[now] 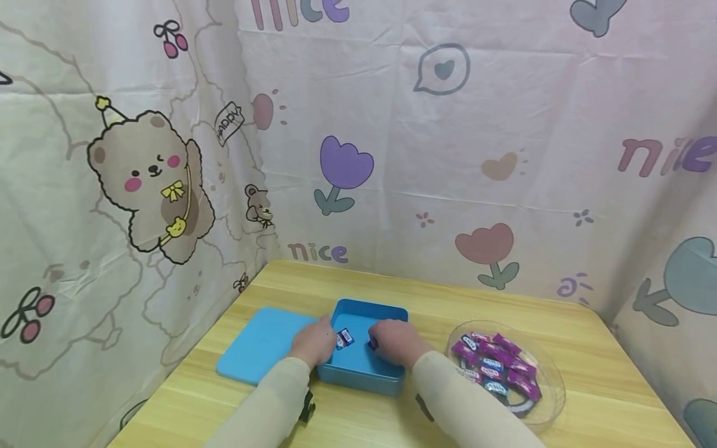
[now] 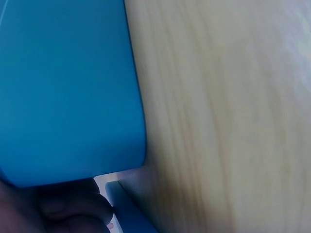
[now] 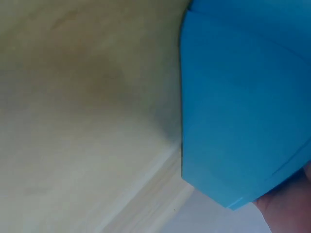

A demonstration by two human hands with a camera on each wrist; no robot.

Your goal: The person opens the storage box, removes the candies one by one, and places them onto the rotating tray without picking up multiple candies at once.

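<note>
A blue rectangular box (image 1: 361, 379) stands uncovered on the table. At its left wall, my left hand (image 1: 315, 342) grips the side; curled fingers (image 2: 75, 208) show against the box's outside in the left wrist view. Two small wrapped candies (image 1: 346, 337) lie inside near that hand. My right hand (image 1: 396, 341) reaches over the right wall into the box and pinches a small dark-wrapped candy (image 1: 372, 344), mostly hidden by the fingers. In the right wrist view, the box wall (image 3: 243, 107) covers most of this hand, so the candy is out of sight there.
A light blue flat lid (image 1: 263, 345) lies left of the box, close to it. To the right, a clear round dish (image 1: 551, 398) holds several purple, blue and pink wrapped candies (image 1: 493, 364). Printed curtains (image 1: 392, 186) hang behind the wooden table (image 1: 448, 298) and at its sides.
</note>
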